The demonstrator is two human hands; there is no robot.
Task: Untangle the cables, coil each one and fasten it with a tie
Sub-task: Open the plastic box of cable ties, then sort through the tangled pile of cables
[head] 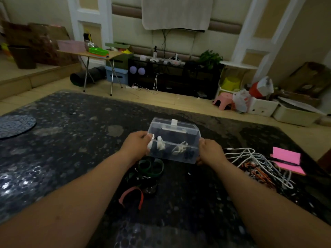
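- the left hand [137,144] grips the left end of a clear plastic box [179,133], fingers curled round its edge.
- the right hand [209,152] grips the box's right end.
- white and dark ties [179,149] lie inside the box.
- the tangled cables [258,163], white, orange and black, lie on the dark speckled surface [71,140] right of the box, beside a pink notepad [286,158].
- green bands [151,166] and a pink strap [131,196] lie on the surface, nearer the person than the box.

Dark speckled table [71,133]; tangled cables [259,161]; pink notepad [286,158]; bands [150,166]
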